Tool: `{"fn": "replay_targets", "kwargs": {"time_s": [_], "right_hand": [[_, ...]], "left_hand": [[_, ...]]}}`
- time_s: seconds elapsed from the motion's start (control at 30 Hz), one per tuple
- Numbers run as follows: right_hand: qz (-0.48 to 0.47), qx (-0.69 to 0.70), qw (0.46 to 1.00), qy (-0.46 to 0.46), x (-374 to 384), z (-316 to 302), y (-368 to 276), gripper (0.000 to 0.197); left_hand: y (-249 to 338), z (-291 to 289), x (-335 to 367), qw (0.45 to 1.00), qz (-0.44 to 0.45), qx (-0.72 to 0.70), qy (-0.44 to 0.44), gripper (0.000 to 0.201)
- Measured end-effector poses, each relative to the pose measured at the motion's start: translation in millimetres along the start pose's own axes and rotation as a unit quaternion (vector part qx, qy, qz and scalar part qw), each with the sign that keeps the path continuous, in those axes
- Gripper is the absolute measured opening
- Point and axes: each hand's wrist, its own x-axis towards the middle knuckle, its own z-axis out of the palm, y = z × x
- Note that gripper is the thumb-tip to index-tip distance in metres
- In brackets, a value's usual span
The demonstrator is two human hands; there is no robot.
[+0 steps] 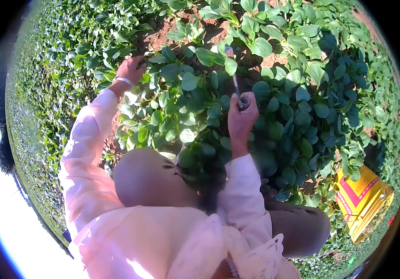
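Note:
My left hand (132, 69) is closed, with its fingers curled low at the edge of the leafy green plants on the left. Whatever those fingers hold, if anything, I cannot make out. A white band circles that wrist. My right hand (243, 113) is wrapped round the grip of a slim metal hand tool (236, 83). Its shaft points away from me and ends in a flat, pale tip near the soil, partly covered by a leaf. Broad-leaved green plants (190, 82) grow between and around my two hands.
Reddish soil (213, 29) shows between the plants ahead. A yellow and red sack or folded package (359, 197) stands among the leaves at the right. My bent knees (149, 179) are close below the plants. Dense smaller-leaved growth (51, 93) covers the left side.

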Motion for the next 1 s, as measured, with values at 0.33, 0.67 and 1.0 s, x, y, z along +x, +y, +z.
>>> {"fn": "replay_targets", "kwargs": {"time_s": [0.33,0.67,1.0], "right_hand": [[-0.132,-0.046,0.983,-0.120,-18.0,64.0,-33.9,0.024],[-0.167,-0.103,0.947,-0.256,24.6,162.4,-52.4,0.018],[-0.206,-0.198,0.911,-0.298,73.9,280.5,-39.4,0.014]], "left_hand": [[-58.4,-4.8,108.9,0.895,0.187,0.358,0.188,0.027],[-113.5,29.5,36.3,0.943,0.017,0.318,0.099,0.049],[-113.3,61.0,31.8,0.956,0.046,0.216,0.191,0.043]]}}
